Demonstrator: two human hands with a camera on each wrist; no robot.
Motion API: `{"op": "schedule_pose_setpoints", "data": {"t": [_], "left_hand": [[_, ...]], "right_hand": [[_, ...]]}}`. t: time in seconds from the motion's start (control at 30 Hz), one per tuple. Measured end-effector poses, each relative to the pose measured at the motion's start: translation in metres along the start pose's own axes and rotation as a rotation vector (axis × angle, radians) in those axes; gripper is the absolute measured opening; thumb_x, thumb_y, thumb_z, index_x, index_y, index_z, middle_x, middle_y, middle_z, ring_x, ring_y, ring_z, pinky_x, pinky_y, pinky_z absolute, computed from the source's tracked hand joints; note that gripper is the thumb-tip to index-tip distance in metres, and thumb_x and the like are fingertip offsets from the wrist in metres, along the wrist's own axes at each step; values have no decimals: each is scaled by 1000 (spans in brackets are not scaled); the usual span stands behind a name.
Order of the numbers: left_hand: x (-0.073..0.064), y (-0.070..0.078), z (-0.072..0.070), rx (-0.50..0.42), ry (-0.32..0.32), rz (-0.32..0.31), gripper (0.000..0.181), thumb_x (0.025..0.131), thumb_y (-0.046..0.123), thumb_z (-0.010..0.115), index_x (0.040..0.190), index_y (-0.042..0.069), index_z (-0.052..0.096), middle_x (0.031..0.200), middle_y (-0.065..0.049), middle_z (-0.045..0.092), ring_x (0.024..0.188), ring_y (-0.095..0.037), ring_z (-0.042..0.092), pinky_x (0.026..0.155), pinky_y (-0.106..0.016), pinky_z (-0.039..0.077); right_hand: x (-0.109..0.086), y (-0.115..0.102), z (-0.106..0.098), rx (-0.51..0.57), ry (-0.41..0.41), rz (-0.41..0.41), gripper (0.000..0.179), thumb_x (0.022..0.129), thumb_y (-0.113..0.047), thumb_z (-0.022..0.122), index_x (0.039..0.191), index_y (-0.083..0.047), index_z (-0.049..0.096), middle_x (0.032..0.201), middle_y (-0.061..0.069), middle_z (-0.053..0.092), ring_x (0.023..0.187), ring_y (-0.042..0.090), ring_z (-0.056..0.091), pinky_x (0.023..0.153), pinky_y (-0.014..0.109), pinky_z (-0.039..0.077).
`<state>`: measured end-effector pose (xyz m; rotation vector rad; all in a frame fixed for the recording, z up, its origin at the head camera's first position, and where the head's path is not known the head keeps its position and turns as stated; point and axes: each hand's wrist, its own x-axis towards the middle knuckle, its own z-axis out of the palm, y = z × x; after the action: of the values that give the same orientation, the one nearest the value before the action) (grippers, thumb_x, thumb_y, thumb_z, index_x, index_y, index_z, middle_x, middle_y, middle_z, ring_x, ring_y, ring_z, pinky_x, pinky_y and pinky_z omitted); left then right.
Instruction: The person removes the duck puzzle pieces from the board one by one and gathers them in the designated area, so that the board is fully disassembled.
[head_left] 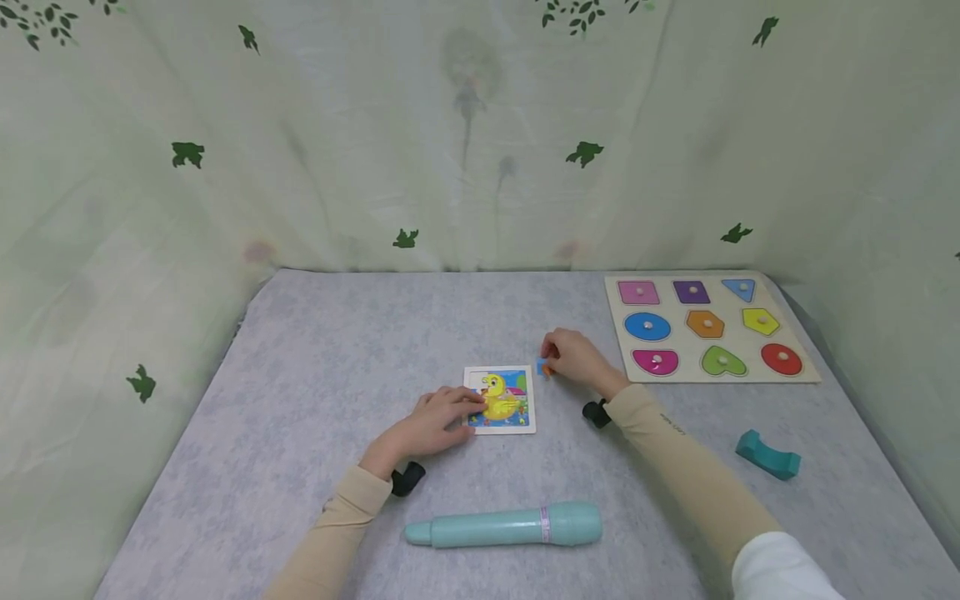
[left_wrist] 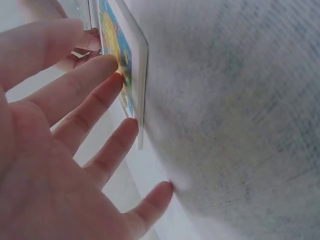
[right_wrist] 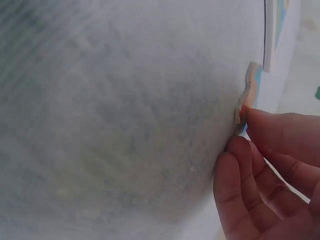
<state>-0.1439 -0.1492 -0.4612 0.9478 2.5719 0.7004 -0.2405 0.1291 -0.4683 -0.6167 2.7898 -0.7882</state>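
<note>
A small square puzzle with a yellow duck picture and a white frame lies mid-table. My left hand rests over its left side with fingers spread; in the left wrist view the fingertips touch the picture and the frame's edge, and the little finger reaches the table. To the puzzle's upper right, my right hand pinches a small blue and orange puzzle piece between thumb and fingers. The right wrist view shows the wooden edge of this puzzle piece close over the table, partly covered by the thumb.
A shape board with knobbed coloured pieces lies at the back right. A teal curved block sits at the right. In front of the hands lies a long pale-teal cylinder. A leaf-print curtain hangs behind the table.
</note>
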Motion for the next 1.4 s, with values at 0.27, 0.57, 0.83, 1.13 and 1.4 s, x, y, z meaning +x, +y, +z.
{"op": "schedule_pose_setpoints", "data": {"t": [0.27,0.57,0.83,1.13,1.4], "left_hand": [[7,2,2,21,9,17,41,97,24,57,137,13,55,141,0,46,128,-26,34,94,-51,27],[12,5,4,48,-50,2,48,97,30,55,143,17,48,148,5,39,129,-25,32,88,-49,26],[12,8,2,43,-79,4,51,98,32,54,145,15,45,150,2,38,132,-27,29,90,-53,25],[12,7,1,13,-89,-13,48,99,29,53,144,15,46,150,2,37,133,-29,29,92,-54,23],[13,7,0,-25,-88,-13,46,99,27,53,143,13,48,150,2,38,132,-30,29,93,-55,22]], "right_hand": [[5,-12,3,214,-65,-39,9,87,-2,64,96,-4,65,83,4,57,72,19,52,62,29,46],[13,-42,18,180,-256,-161,29,84,2,64,110,-11,68,98,3,57,84,17,52,75,29,45],[18,-49,26,70,-305,-166,35,84,0,67,115,-17,67,101,3,51,82,17,50,72,29,43],[17,-52,29,100,-295,-124,36,81,6,67,109,-16,67,101,5,50,81,19,48,71,30,41],[15,-55,29,173,-270,-112,38,76,13,64,103,-14,66,107,8,48,81,21,46,72,31,41]]}}
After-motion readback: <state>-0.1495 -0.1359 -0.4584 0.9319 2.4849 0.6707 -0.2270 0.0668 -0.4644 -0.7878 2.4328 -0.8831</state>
